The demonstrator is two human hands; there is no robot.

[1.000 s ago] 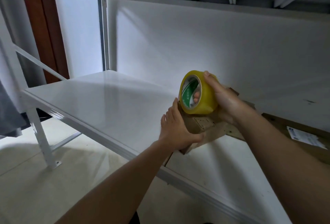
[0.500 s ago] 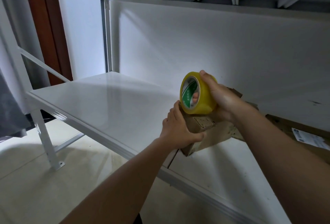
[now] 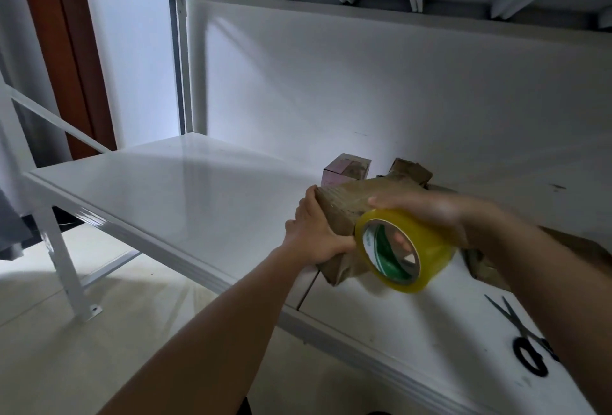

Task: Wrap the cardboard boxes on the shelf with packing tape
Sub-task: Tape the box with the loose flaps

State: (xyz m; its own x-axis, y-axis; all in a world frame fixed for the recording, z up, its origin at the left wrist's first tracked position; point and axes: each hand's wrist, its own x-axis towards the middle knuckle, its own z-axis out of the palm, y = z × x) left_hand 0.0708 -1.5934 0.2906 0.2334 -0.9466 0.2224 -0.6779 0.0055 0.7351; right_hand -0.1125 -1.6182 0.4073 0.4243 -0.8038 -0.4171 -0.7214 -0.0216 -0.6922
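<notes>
1. Fingers (image 3: 402, 242) of the right hand (image 3: 427, 209) are hooked through the tape roll (image 3: 430, 249).
2. The cardboard box (image 3: 344, 206), resting on the shelf (image 3: 172, 189), is gripped by the left hand (image 3: 313, 232).
3. Scissors (image 3: 523, 338) are located at right.

My left hand (image 3: 313, 236) grips the cardboard box (image 3: 344, 207); right hand (image 3: 427, 209), somewhat blurred, holds tape roll (image 3: 402, 249) at its 4 o'clock.

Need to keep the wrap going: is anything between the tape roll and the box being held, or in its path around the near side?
Nothing visible does. The right hand holds the tape roll right against the cardboard box, which the left hand grips. The scissors lie apart to the right on the shelf; the small pink box stands behind.
</notes>
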